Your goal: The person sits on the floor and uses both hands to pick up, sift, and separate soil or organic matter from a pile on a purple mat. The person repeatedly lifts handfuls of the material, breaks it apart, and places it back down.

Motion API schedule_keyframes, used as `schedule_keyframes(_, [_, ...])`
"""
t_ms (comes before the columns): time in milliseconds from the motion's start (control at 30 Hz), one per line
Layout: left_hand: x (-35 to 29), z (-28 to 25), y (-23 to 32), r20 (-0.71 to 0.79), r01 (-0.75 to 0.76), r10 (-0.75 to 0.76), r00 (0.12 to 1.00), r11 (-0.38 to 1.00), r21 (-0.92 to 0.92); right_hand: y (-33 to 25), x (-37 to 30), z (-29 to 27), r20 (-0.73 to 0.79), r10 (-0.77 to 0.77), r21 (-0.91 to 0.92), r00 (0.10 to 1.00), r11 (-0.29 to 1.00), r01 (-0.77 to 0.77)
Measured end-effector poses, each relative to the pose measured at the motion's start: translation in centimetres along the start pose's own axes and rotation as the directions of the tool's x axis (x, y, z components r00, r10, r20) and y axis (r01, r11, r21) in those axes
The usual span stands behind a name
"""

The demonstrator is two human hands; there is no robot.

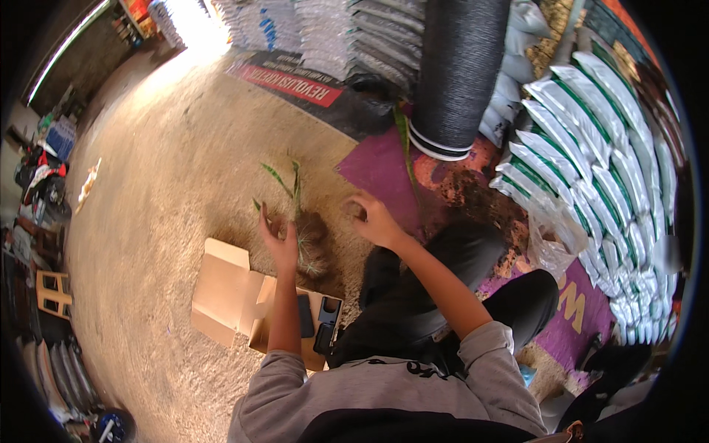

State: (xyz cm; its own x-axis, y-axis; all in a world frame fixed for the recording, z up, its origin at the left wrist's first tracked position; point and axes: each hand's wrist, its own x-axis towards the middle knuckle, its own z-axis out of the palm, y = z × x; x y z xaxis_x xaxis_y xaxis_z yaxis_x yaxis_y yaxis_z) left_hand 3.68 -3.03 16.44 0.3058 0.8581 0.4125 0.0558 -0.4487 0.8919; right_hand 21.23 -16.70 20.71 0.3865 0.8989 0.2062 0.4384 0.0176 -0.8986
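My left hand (279,242), thumb and fingers apart, hangs beside a small plant with long upright green leaves (295,183). Nothing shows in its grip. Just right of it, on the ground, is a brown soil-like clump (316,230), with a spiky pale-green plant (306,255) at its near side. My right hand (375,223) is raised to the right of the clump, its fingers curled toward the thumb. Its fingertips are blurred, so whatever they pinch, if anything, is unclear. Beneath my left forearm lies an opened cardboard box (220,288) with black items (327,316) inside.
Stacked white-and-green bags (583,140) rise at the right. A tall black roll (459,74) stands at the back, near a long green leaf (405,144) on a purple sheet (377,164). Loose dark soil (473,192) lies before my knees. A wooden stool (53,294) stands far left.
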Motion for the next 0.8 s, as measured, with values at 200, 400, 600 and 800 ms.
schedule_keyframes(200, [3.2,9.2,9.0,0.301,-0.040,0.169,0.938,0.919,-0.392,-5.1,-2.8,-10.9,-0.367,-0.249,-0.017,0.896,0.965,0.261])
schedule_keyframes(400, [-1.6,19.4,24.0,0.431,-0.026,0.457,0.778,0.709,-0.704,-7.5,-13.0,-22.7,-0.722,-0.013,0.096,0.692,0.988,0.119])
schedule_keyframes(600, [-11.3,26.9,31.4,0.587,0.284,0.556,0.588,0.537,-0.794,-10.1,-25.8,-27.6,-0.869,-0.056,-0.082,0.491,0.996,-0.032])
schedule_keyframes(800, [-15.8,29.0,30.6,0.678,0.380,0.525,0.515,0.569,-0.729,-11.7,-31.7,-28.7,-0.902,0.044,-0.064,0.429,0.970,-0.233])
